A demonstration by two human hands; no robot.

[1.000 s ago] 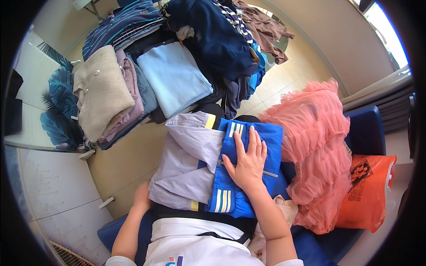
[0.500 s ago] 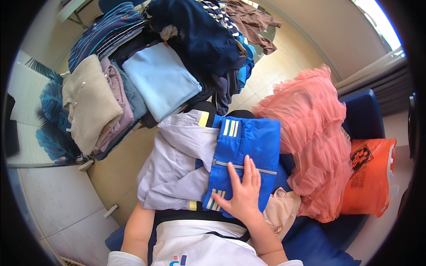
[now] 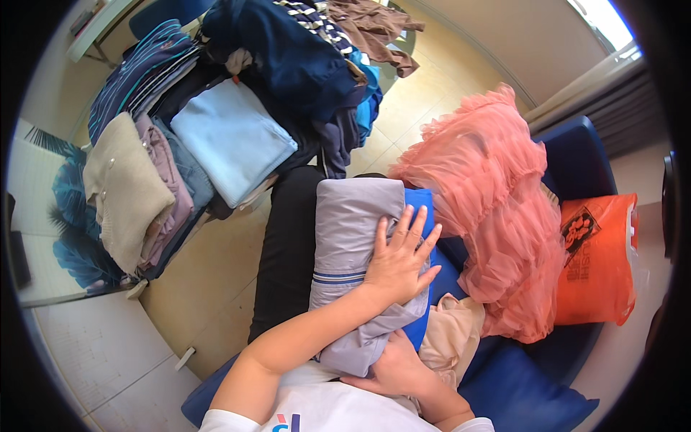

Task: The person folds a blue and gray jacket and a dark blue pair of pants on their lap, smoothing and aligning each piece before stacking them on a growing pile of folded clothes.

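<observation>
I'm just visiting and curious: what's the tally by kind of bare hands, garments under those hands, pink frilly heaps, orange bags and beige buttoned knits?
Bare hands (left hand, right hand): 2
Grey-and-blue garment under them: 1
Pink frilly heap: 1
Orange bag: 1
Beige buttoned knit: 1
Total: 6

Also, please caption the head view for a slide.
Left hand on a folded grey-and-blue fabric garment, right hand at its near edge.
</observation>
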